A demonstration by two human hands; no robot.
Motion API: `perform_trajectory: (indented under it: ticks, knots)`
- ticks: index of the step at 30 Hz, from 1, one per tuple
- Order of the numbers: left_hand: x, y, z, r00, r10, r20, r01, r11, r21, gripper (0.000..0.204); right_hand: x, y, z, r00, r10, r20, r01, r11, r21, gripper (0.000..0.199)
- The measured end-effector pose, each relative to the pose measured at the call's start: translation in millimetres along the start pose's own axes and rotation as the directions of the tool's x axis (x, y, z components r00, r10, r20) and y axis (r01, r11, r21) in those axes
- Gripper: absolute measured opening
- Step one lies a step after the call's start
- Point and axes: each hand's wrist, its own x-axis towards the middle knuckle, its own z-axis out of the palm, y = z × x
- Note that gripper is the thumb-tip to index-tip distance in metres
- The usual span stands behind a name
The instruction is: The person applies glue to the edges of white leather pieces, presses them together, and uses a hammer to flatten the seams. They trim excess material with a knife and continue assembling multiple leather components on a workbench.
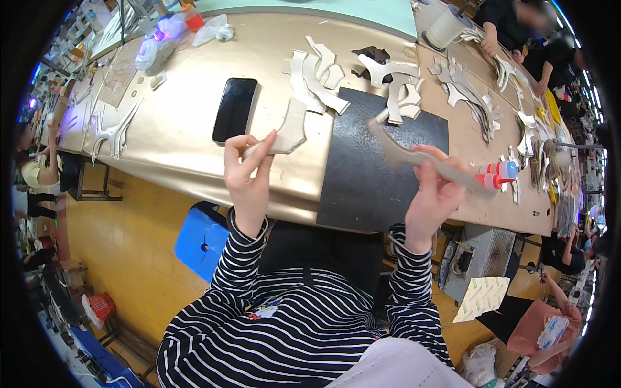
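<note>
At 9 o'clock from the middle of the view, the left hand pinches the left piece between thumb and fingers. That piece is pale grey and curved; it is held up above the gold table, reaching out from the fingertips toward 2 o'clock.

At 3 o'clock, the right hand grips the right piece, thumb on the near side and fingers behind it. This strip, also pale grey, is blurred; its long end stretches toward 10 o'clock from the hand, in front of the black board as seen from above. The 2 held pieces are apart from each other.

Just past the left hand, toward 12 o'clock from it, a dark phone lies face up. At 12 o'clock from the middle lies a group of pale strips, and at 1 o'clock a pile of cutouts partly overlaps the far edge of the board. A larger heap lies at 2 o'clock, with a white spool beyond it. Bottles in red, white and blue are just beside the right hand, at 3 o'clock. A blue stool is at 8 o'clock, below table level, and a sheet with a green pattern shows at 4 o'clock.
</note>
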Motion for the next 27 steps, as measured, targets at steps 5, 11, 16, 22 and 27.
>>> perform_trajectory:
  ticks: [5,11,16,22,27]
  knots:
    - [1,-10,-3,0.996,-0.068,-0.055,0.066,0.997,-0.038,0.041,-36,14,26,0.842,-0.081,0.533,0.407,0.743,-0.53,0.034]
    - [-8,8,-2,0.992,-0.09,0.089,0.097,0.992,-0.082,0.039,-75,0,14,0.674,0.326,0.663,-0.041,0.912,-0.407,0.042]
    - [-45,57,21,0.921,0.053,0.385,-0.016,0.995,-0.1,0.042,-87,-4,6,0.768,0.492,0.41,-0.555,0.831,0.041,0.041]
    - [-76,97,44,0.8,0.102,0.591,0.207,0.878,-0.431,0.046,-103,-3,-22,0.831,0.556,0.024,-0.517,0.754,0.406,0.017]
    - [-71,88,54,0.763,0.148,0.629,0.183,0.884,-0.43,0.024,-98,0,-51,0.83,0.558,0.004,-0.507,0.751,0.422,0.02]
